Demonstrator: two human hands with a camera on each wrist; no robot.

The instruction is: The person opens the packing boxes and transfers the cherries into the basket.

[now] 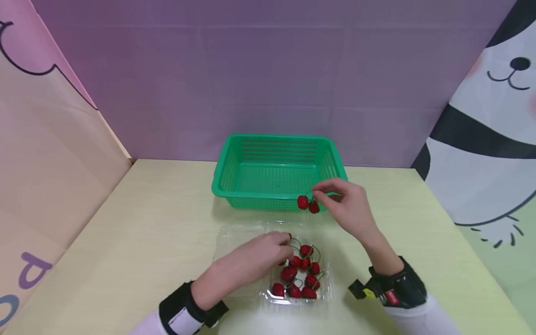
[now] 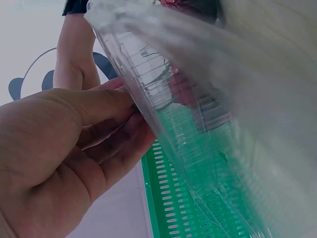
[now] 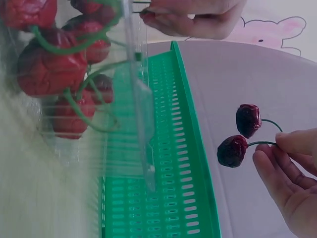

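Note:
Thumb and fingers of my right hand (image 1: 349,207) pinch the thin green stems of two dark red cherries (image 1: 303,202). The pair hangs at the front right of the green basket (image 1: 255,195); the right wrist view shows both cherries (image 3: 233,150) below the fingertips' stems. My left hand (image 1: 261,253) is over a clear plastic box (image 1: 328,286) that holds several red cherries (image 1: 289,273). Its thumb and fingertips meet at the box's edge, and in the right wrist view this left hand (image 3: 198,17) pinches a thin stem. The cherry on that stem is mostly hidden.
Behind the box stands the perforated basket, its visible floor bare. The box's clear lid (image 1: 234,237) lies folded out to the left on the pale wooden table (image 1: 159,223). A purple backdrop (image 1: 268,70) rises at the table's back edge, with printed panels on both sides.

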